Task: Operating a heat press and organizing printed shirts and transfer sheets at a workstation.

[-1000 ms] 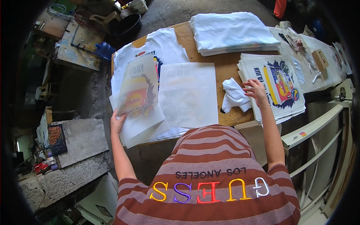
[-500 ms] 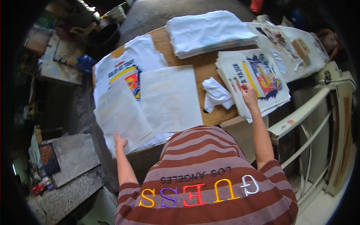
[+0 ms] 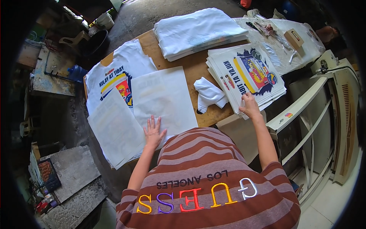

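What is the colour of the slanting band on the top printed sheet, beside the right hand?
The band is yellow; it shows best in the head view.

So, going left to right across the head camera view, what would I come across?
Blue water jug → left pale sheet → left hand → crumpled white cloth → right hand → small brown box.

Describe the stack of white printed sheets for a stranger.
Find the brown wooden table, then the small crumpled white cloth on it. Right of that lies the stack of white printed sheets, at the right hand. Its multicoloured top sets it apart from the plainer white sheet under the left hand.
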A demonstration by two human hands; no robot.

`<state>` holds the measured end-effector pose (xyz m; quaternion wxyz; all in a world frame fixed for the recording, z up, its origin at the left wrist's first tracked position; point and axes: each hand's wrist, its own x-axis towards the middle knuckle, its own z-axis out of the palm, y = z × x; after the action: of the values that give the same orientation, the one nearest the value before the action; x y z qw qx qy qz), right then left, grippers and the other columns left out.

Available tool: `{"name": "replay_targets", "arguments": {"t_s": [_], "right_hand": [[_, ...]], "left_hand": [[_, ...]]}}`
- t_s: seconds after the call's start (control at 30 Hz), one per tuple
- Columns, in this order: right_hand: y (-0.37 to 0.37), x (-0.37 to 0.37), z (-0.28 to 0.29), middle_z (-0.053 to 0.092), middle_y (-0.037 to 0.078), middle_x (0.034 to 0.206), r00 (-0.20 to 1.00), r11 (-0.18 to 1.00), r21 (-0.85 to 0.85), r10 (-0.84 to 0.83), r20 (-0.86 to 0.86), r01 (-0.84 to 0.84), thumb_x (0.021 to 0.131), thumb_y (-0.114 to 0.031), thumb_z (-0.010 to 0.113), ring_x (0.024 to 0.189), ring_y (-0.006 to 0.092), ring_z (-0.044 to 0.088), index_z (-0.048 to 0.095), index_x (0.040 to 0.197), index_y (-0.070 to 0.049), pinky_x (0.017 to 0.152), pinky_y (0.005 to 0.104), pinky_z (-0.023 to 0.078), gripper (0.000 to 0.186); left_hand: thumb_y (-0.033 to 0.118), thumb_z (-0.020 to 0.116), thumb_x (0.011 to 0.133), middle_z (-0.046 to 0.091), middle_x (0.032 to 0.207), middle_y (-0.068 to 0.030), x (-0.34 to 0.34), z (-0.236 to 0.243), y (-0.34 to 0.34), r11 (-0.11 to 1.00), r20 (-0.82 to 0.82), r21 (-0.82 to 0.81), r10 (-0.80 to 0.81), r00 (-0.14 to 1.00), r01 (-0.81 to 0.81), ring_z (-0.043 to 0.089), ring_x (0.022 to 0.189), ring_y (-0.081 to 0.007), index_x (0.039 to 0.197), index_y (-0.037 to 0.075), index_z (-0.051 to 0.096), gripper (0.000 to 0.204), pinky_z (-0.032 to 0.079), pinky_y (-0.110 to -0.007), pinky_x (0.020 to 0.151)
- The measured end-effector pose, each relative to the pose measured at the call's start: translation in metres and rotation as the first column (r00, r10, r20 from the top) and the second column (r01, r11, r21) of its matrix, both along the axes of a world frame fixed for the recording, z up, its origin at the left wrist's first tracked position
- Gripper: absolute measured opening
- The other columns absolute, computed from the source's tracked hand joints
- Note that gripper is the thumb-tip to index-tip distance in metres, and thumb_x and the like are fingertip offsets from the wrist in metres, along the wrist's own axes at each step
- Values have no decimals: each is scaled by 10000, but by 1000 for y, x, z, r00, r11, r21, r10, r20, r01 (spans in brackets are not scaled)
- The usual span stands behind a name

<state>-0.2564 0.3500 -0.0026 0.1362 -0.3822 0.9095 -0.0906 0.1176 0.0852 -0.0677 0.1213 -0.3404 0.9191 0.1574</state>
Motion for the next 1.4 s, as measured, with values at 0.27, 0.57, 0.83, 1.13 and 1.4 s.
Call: {"name": "replay_targets", "arguments": {"t_s": [0.27,0.57,0.83,1.13,1.4], "right_hand": [[-3,8,-3,438,156,1043,999,999,35,9,-37,-8,573,-112,678,1017,329,445,488,908,-18,840,387,435,396],[-2,9,-12,455,178,1028,994,999,36,20,-104,-16,618,-79,632,962,341,483,481,934,0,792,387,458,359],[2,3,-1,524,149,915,999,996,-88,20,28,-18,646,-16,559,889,334,522,512,876,2,774,393,449,235],[24,-10,11,493,143,1099,979,979,-32,200,-22,-201,643,17,591,985,315,509,512,1005,-25,841,360,435,374],[21,-10,19,526,113,955,920,924,48,383,-84,-380,641,-35,653,875,284,556,484,941,-27,738,352,481,344]], "left_hand": [[516,504,767,29,1429,-169,-18,-5,12,998,-34,15,58,998,-57,110,1299,-368,1378,247,157,753,143,-541,1003],[245,603,713,262,1375,-89,-19,-14,15,814,-100,-246,-561,822,526,314,1233,-221,1304,181,331,654,310,-439,951],[206,567,731,487,1152,-40,-38,-4,10,768,-325,-241,-640,696,593,519,953,-164,1078,100,504,368,458,-298,725],[154,531,725,533,916,-39,-58,0,11,704,-337,-258,-707,621,662,540,817,-173,937,87,534,223,474,-294,598],[71,517,732,537,742,-52,-86,27,19,841,-514,-65,-490,704,537,569,670,-216,771,77,511,39,491,-316,559]]}}
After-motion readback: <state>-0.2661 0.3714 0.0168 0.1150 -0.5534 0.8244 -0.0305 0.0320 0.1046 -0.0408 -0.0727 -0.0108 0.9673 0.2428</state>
